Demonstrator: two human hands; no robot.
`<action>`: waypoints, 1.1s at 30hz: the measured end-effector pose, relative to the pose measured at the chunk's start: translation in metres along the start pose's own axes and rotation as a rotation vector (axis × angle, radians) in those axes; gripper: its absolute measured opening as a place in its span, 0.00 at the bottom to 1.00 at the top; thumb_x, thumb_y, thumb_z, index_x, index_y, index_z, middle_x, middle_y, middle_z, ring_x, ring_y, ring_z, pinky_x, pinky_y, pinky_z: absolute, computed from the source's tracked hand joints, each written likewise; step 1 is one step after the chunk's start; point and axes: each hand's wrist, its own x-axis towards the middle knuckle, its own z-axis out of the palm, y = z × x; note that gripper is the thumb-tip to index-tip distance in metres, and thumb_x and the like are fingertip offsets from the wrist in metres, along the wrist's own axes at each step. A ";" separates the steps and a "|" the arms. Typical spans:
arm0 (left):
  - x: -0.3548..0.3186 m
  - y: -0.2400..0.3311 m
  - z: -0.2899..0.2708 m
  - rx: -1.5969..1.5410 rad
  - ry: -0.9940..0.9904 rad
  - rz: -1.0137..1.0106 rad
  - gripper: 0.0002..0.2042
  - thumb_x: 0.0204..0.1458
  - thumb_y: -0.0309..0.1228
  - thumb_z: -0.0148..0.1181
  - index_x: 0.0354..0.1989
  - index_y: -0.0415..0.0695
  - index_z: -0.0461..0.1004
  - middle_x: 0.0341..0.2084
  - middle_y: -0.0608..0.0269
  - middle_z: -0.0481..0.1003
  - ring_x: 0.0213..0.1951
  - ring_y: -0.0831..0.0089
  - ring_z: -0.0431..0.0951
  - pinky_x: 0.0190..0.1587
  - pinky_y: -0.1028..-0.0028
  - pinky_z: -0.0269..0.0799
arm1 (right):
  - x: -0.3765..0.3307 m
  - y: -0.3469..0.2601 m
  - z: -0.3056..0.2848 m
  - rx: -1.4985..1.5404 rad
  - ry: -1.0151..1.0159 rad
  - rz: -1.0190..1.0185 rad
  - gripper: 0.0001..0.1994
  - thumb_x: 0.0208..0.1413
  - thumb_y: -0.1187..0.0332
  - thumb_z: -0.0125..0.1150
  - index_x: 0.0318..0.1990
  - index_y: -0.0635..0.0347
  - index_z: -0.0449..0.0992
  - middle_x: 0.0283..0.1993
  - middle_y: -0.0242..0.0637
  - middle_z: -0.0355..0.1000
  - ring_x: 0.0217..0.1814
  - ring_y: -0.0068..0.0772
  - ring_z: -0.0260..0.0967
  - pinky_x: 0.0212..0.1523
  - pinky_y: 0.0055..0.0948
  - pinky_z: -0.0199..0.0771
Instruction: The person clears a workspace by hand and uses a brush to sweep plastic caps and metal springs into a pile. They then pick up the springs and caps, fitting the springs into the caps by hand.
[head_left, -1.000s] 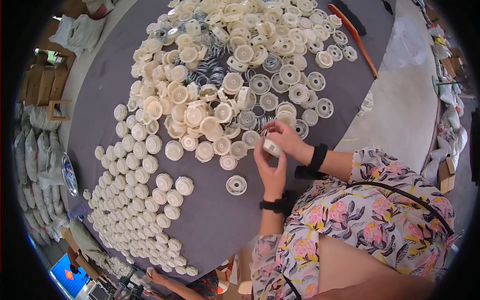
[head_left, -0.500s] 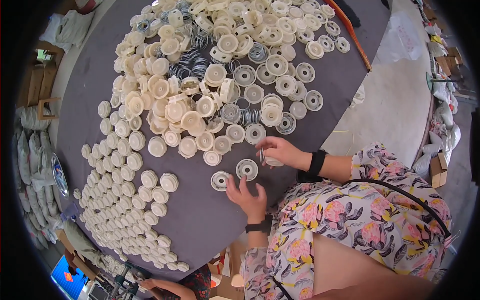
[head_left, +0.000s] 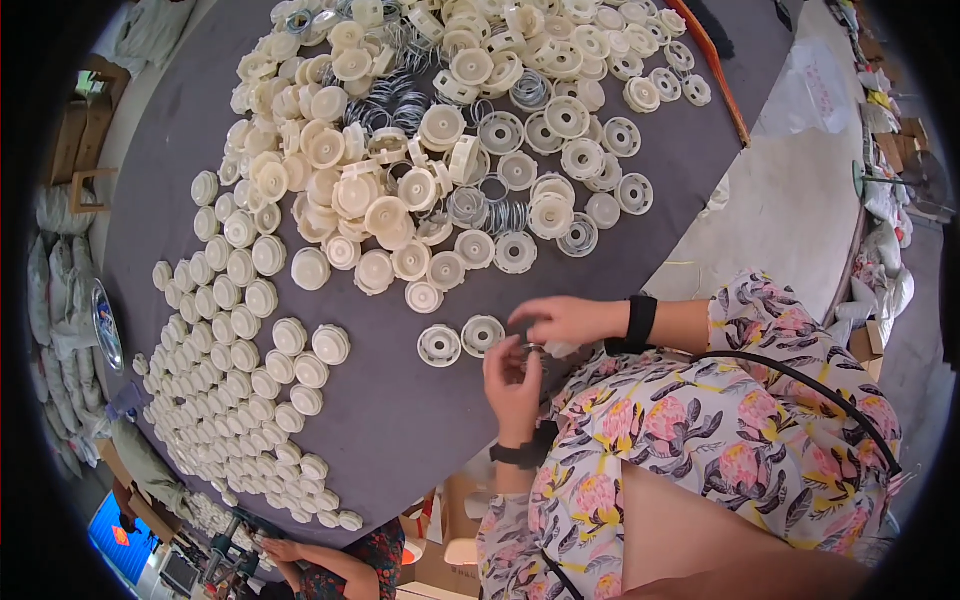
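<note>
My left hand [head_left: 512, 392] and my right hand [head_left: 568, 322] meet at the table's near edge. Between the left thumb and fingers is a thin metal coil spring [head_left: 536, 351], mostly covered by the fingers. The right hand curls over a whitish plastic cap [head_left: 562, 350], of which only a part shows under the palm. Just left of the hands, two round cream plastic rings with centre holes lie side by side: one ring [head_left: 483, 335] close to the left fingertips, the other ring [head_left: 439, 346] a little farther left.
A heap of loose cream plastic parts [head_left: 385, 220] and metal springs [head_left: 395, 105] covers the far middle of the grey table [head_left: 390, 400]. Rows of assembled round caps [head_left: 235, 355] fill the left side. An orange-brown strip [head_left: 715, 75] edges the far right. Another person's arm [head_left: 335, 563] shows at lower left.
My left hand has drawn back from the rings toward my right hand, and its fingers have closed at the spring. The right hand has come slightly nearer. The whole view has shifted a little.
</note>
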 end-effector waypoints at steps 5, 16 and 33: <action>-0.005 0.000 -0.017 0.230 0.013 0.209 0.10 0.50 0.19 0.57 0.41 0.39 0.71 0.34 0.66 0.73 0.33 0.80 0.72 0.37 0.80 0.69 | 0.002 -0.030 -0.001 0.113 0.012 0.267 0.20 0.56 0.65 0.49 0.56 0.58 0.64 0.38 0.34 0.71 0.35 0.21 0.69 0.29 0.21 0.71; 0.042 -0.003 -0.072 0.480 0.548 0.083 0.10 0.50 0.25 0.59 0.40 0.37 0.72 0.33 0.62 0.70 0.30 0.77 0.68 0.35 0.75 0.67 | 0.007 0.017 -0.012 -0.995 0.449 -0.336 0.17 0.48 0.60 0.58 0.45 0.56 0.71 0.41 0.39 0.71 0.47 0.43 0.67 0.46 0.40 0.67; 0.136 0.023 0.036 0.816 0.119 0.717 0.20 0.47 0.26 0.57 0.51 0.40 0.68 0.49 0.52 0.68 0.52 0.52 0.66 0.55 0.57 0.58 | 0.035 -0.058 -0.078 -1.250 0.742 -0.350 0.29 0.39 0.64 0.66 0.53 0.54 0.67 0.42 0.35 0.69 0.49 0.36 0.64 0.51 0.36 0.57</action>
